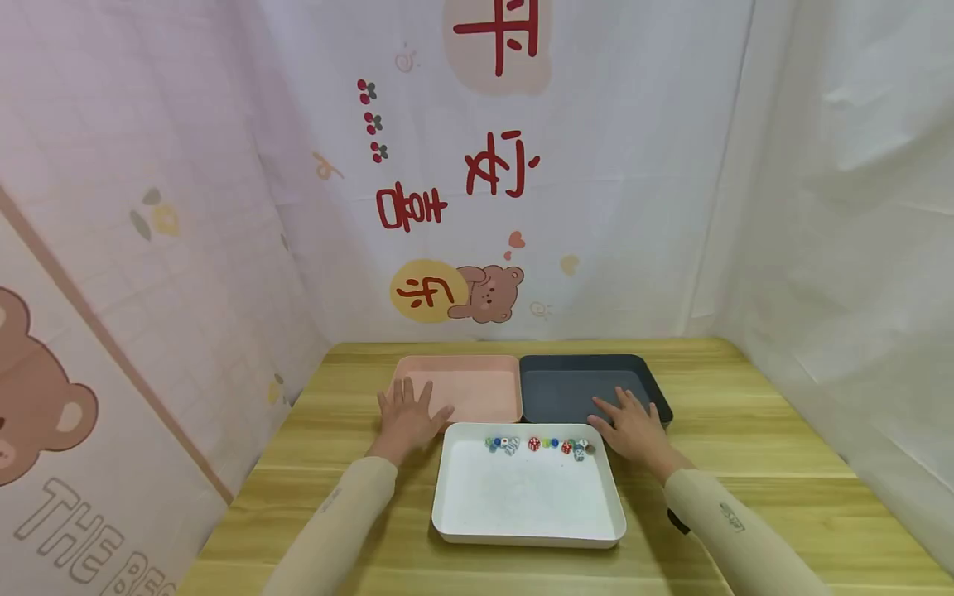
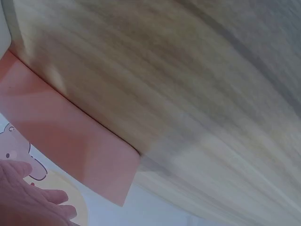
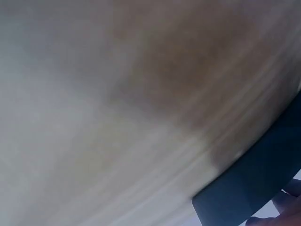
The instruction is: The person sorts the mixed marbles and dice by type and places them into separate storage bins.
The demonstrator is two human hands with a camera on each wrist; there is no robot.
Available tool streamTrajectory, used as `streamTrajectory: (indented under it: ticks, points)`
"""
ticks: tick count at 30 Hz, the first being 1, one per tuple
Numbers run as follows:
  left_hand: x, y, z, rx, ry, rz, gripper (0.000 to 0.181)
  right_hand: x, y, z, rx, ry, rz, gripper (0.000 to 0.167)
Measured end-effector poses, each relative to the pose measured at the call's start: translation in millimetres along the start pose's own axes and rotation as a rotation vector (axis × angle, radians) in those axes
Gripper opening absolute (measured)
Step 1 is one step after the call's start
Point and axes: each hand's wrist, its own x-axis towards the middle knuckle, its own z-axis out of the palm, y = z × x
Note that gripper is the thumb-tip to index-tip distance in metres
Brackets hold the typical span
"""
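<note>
A white tray (image 1: 529, 505) holds several dice and small coloured beads (image 1: 534, 444) in a row along its far side. Behind it a pink tray (image 1: 477, 389) and a dark blue-grey tray (image 1: 574, 389) stand side by side. The left hand (image 1: 408, 420), fingers spread, is over the near left corner of the pink tray (image 2: 70, 127) and holds nothing. With fingers spread too, the right hand (image 1: 635, 426) is over the near right part of the dark tray (image 3: 254, 183), also empty. Whether either hand touches its tray, I cannot tell.
All three trays stand on a wood-grain table (image 1: 745, 447). White cloth with printed bears and red characters hangs behind the table (image 1: 611, 165) and at both sides. A dark band (image 1: 677, 521) shows beside the right sleeve.
</note>
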Motion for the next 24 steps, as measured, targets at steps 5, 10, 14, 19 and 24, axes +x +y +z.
streamTrajectory:
  ticks: [5, 10, 14, 19, 24]
  points:
    - [-1.7, -0.6, -0.1, -0.008, 0.019, 0.004, 0.081, -3.1, -2.9, 3.9, -0.005, 0.041, -0.044, 0.051]
    - [-3.3, 0.7, -0.1, -0.012, 0.002, 0.012, 0.080, -8.6, -4.3, 6.2, -0.002, 0.021, -0.029, 0.049]
    - [-3.8, 0.9, 0.4, -0.027, 0.012, 0.016, 0.079, -10.1, -4.4, 6.6, -0.015, 0.039, -0.030, 0.047]
    - [-5.5, 2.6, -1.7, -0.036, 0.014, 0.019, 0.078, -10.8, -5.3, 5.7, -0.036, 0.025, -0.032, 0.045]
    - [-11.7, 7.5, -3.6, -0.064, -0.014, 0.032, 0.078, -15.6, -8.0, 5.7, -0.023, -0.027, -0.002, 0.046]
